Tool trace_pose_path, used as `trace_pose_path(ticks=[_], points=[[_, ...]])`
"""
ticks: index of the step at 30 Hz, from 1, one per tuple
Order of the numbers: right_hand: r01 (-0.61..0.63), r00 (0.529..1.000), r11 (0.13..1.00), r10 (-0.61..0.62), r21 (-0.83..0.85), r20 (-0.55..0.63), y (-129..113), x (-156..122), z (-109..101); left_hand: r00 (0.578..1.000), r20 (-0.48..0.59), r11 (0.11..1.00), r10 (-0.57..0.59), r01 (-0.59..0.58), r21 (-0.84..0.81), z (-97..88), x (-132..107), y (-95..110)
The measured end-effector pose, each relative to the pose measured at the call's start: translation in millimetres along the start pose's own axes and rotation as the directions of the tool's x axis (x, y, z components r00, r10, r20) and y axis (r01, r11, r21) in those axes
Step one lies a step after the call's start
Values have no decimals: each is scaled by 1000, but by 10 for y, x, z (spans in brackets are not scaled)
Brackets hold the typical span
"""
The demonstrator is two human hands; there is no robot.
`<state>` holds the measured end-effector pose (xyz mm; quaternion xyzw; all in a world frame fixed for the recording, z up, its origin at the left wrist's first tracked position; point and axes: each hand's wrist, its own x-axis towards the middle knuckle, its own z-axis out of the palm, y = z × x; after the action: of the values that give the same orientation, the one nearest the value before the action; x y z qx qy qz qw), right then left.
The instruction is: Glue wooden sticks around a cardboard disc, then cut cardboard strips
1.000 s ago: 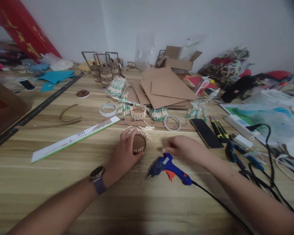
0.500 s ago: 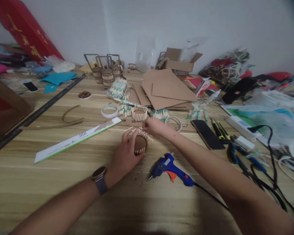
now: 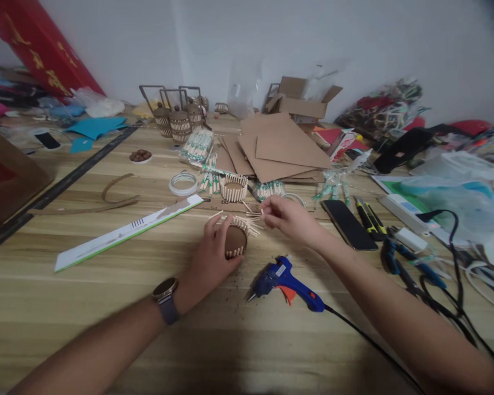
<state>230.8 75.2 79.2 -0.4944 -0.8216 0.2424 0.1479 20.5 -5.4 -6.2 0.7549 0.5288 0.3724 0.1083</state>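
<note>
My left hand (image 3: 208,247), with a watch on its wrist, curls round the left side of a small round cardboard basket (image 3: 236,241) edged with short upright wooden sticks. Thumb and fingers press against its rim, and they hide its left side. Just behind it lies a heap of loose wooden sticks (image 3: 253,225). Right of this heap, my right hand (image 3: 280,215) is closed in a pinch on a short wooden stick (image 3: 262,213). A blue glue gun (image 3: 286,284) rests on the table near the basket, its nozzle pointing left.
Another stick-edged basket (image 3: 234,189) stands behind, near a white tape roll (image 3: 183,184) and stacked cardboard sheets (image 3: 288,145). A white strip (image 3: 127,233) lies left. To the right are a phone (image 3: 349,225), yellow cutters (image 3: 370,219) and blue-handled pliers (image 3: 411,263) among cables.
My right hand has drawn back to the right from the loose sticks, and a stick now shows at its fingertips. My left hand stays on the basket.
</note>
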Motion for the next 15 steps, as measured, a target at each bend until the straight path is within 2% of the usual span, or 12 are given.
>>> trace_pose_path(ticks=[2, 4, 6, 9, 15], points=[[84, 996, 986, -87, 144, 16, -66, -194, 20, 1000, 12, 1000, -7, 7, -5, 0, 0, -6], [132, 987, 972, -148, 196, 69, -151, -332, 67, 1000, 19, 1000, -9, 9, -8, 3, 0, -13], [143, 981, 978, -161, 152, 110, -231, -395, 124, 1000, 11, 1000, -5, 6, -13, 6, 2, -19], [156, 980, 984, -164, 81, 111, -301, -374, 200, 1000, -6, 1000, 4, -4, -15, 7, 5, -23], [233, 968, 972, -234, 19, 90, -293, -275, 287, 1000, -8, 1000, 8, -8, -3, 14, 2, -24]])
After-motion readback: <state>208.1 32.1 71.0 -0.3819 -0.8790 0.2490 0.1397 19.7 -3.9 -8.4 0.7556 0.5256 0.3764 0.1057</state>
